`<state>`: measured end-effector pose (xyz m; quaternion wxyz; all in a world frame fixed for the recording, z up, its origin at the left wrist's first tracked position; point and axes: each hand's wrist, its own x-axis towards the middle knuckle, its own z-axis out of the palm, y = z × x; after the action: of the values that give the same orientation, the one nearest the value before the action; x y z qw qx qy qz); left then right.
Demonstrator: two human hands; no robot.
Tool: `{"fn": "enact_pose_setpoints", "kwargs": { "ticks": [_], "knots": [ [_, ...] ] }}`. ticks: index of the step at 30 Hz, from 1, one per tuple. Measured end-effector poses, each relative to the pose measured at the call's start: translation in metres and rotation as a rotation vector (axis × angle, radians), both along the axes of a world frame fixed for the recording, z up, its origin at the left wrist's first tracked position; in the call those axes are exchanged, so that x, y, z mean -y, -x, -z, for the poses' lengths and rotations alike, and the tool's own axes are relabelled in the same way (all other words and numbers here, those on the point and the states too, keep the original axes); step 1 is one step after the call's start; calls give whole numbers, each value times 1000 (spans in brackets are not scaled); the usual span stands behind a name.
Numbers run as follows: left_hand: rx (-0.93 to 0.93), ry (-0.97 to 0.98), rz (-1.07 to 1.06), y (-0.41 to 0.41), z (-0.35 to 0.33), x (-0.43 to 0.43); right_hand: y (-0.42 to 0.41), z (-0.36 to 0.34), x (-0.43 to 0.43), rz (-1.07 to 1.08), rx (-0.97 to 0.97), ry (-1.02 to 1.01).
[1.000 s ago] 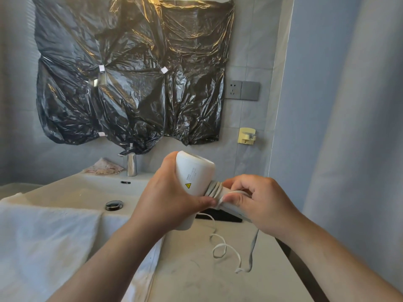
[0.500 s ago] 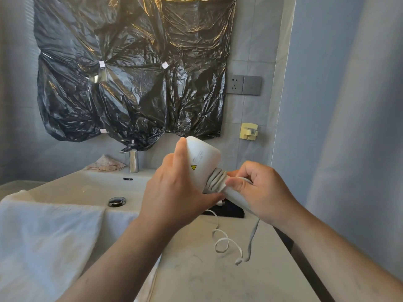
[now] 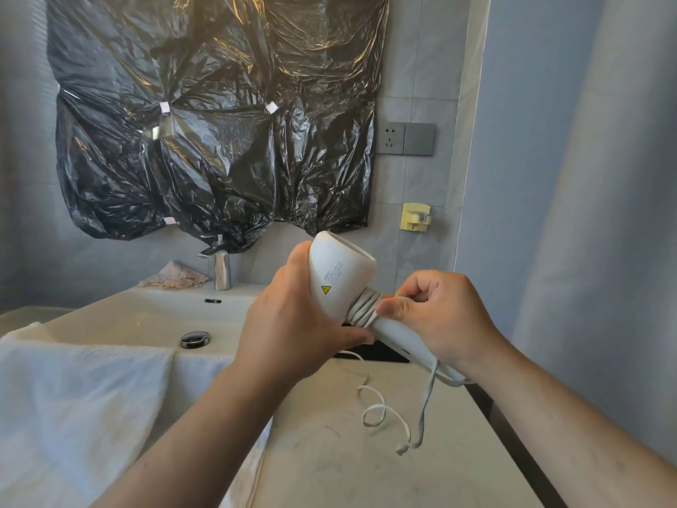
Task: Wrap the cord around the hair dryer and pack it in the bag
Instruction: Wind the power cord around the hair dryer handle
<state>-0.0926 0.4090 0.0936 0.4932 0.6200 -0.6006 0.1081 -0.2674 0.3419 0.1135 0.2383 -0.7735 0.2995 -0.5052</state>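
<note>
Hair dryer (image 3: 339,276) is up in front of me over the counter (image 3: 366,471), just right of the sink (image 3: 146,317), nozzle end pointing up and away. My left hand (image 3: 293,324) is wrapped round the fat white body from the left, thumb tucked under where the handle starts. My right hand (image 3: 439,317) is curled tight on the handle, thumb pinning the last turn of cord (image 3: 364,309) against it. The wraps sit bunched right between my two hands, at the neck of the handle. The leftover cord drops off the handle's end and lies in a couple of loose loops on the counter.

Compared with a second ago, the dryer is higher against the faucet (image 3: 222,275) and a bit further right, and my right fingers have gone from reaching out to a closed fist. From half a second back, hardly anything's different.

Stuff I can't really make out: my left palm covers the far side of the body, my right hand hides most of the handle, and the cord's tip on the counter is too small to read. A dark thing (image 3: 373,355) lies behind the handle, mostly blocked.
</note>
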Motion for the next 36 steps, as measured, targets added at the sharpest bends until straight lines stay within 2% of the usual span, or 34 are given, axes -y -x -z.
{"fn": "enact_pose_setpoints", "kwargs": {
  "ticks": [3, 6, 11, 20, 24, 27, 30, 33, 36],
  "knots": [
    [-29, 9, 3, -3, 2, 1, 5, -1, 3, -79, -57, -65],
    [-60, 2, 7, -7, 2, -1, 12, -5, 9, -181, -192, -130],
    [-33, -17, 17, -6, 2, -3, 15, -10, 13, -255, -333, -196],
    [11, -53, 39, -3, 8, -4, 21, 2, 18, -526, -160, -438],
    [-51, -59, 13, -11, 6, -7, 23, -5, 15, -272, -243, -340],
    [-41, -84, -23, -23, 5, -9, 34, -21, 19, -23, -86, -229],
    [-82, -95, -43, -33, 10, -10, 49, -30, 19, -41, -69, -311],
    [-130, -105, -38, -34, 13, -9, 37, -18, -5, -122, -221, -267],
    [-118, -106, -24, -28, 11, -7, 11, 2, -24, 30, -541, 109]
  ]
}}
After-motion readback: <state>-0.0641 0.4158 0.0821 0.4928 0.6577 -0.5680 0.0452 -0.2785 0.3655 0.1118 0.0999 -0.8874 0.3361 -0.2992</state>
